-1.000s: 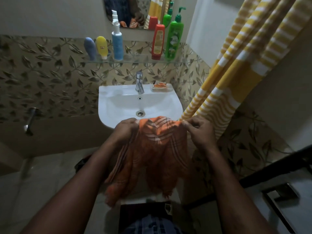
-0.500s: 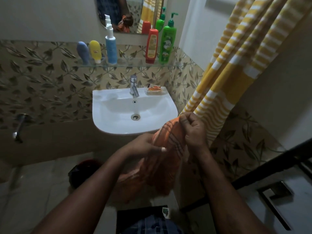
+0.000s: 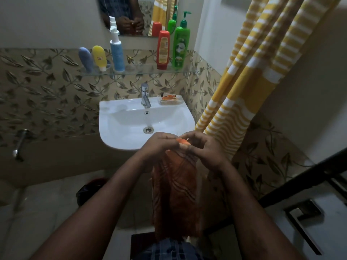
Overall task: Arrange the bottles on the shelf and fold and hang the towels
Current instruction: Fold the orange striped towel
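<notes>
An orange striped towel (image 3: 175, 196) hangs folded into a narrow strip in front of the sink. My left hand (image 3: 159, 146) and my right hand (image 3: 201, 150) pinch its top edge together, fingertips almost touching. On the glass shelf (image 3: 139, 71) stand a grey-blue tube (image 3: 86, 59), a yellow tube (image 3: 99, 57), a blue spray bottle (image 3: 116, 51), a red bottle (image 3: 163, 50) and a green pump bottle (image 3: 181, 45). A yellow and white striped towel (image 3: 249, 72) hangs stretched at the right.
A white sink (image 3: 122, 128) with a tap (image 3: 145, 95) and a soap dish (image 3: 170, 100) sits below the shelf. A mirror (image 3: 139, 14) is above. A dark door frame (image 3: 300, 181) stands at right, a wall tap (image 3: 19, 141) at left.
Both hands have come together at the towel's top edge. The towel went from spread wide to folded into a narrow hanging strip.
</notes>
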`<action>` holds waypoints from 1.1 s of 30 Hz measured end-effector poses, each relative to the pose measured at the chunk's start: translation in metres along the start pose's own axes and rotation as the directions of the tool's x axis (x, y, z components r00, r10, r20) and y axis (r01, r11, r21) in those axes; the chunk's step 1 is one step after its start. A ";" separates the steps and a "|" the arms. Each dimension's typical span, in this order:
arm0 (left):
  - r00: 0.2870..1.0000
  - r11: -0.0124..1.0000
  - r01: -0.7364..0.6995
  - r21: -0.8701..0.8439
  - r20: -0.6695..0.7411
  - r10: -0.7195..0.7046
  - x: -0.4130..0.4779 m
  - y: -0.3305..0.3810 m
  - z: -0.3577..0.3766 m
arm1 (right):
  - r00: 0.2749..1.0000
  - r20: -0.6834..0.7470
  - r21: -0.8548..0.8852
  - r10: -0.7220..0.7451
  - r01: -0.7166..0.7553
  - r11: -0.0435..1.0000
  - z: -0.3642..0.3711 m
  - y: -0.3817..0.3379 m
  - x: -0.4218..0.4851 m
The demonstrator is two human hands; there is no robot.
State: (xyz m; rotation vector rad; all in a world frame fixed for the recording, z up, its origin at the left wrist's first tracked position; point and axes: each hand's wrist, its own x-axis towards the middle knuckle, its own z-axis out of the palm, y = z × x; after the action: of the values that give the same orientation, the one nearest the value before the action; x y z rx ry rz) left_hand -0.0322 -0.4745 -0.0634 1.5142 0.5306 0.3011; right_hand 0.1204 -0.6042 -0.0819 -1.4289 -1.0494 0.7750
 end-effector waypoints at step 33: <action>0.993 0.946 -0.055 0.319 -0.085 0.086 -0.018 0.030 -0.003 | 0.986 -0.147 0.144 -0.076 0.097 0.985 -0.018 0.008 -0.022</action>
State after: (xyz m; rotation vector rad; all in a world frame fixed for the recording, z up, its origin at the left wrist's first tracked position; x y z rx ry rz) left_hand -0.0449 -0.4795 -0.0315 1.8394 0.6249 0.3601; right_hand 0.1297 -0.6310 -0.0894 -1.2812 -0.9184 0.6658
